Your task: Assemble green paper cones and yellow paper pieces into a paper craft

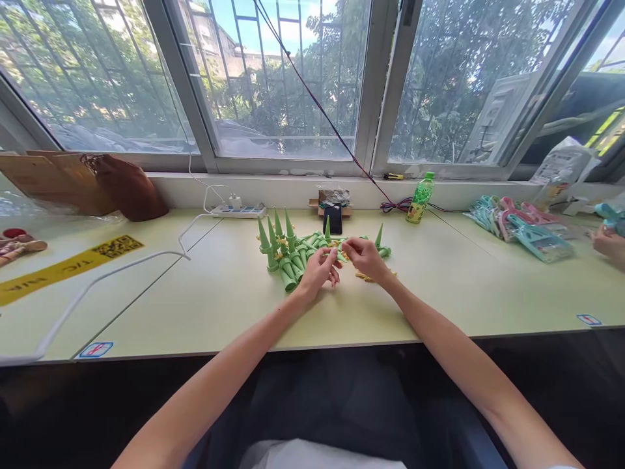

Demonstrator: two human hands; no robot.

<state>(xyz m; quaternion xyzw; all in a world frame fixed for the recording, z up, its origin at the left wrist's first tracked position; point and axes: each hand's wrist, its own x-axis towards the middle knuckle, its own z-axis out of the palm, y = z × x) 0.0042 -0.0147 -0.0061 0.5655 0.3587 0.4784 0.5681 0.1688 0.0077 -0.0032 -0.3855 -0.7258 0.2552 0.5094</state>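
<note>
Over the middle of the table (205,306), my left hand (319,268) and my right hand (367,258) are close together, fingertips almost meeting. Both hands are closed in a pinch; whatever lies between the fingers is too small to make out. Beside and behind my left hand lies a heap of green cone-shaped plastic pieces (291,264). Several green cones (272,238) stand upright at its left end. Another green cone (379,236) points up just behind my right hand. Small yellow pieces (370,278) lie on the table below my right hand.
A black phone (333,220) leans on a small cardboard box behind the heap. Farther right stand a green bottle (420,198) and a pile of pastel plastic clips (522,221). Another person's hand (610,244) shows at the right edge. A white cable (117,270) crosses the left side.
</note>
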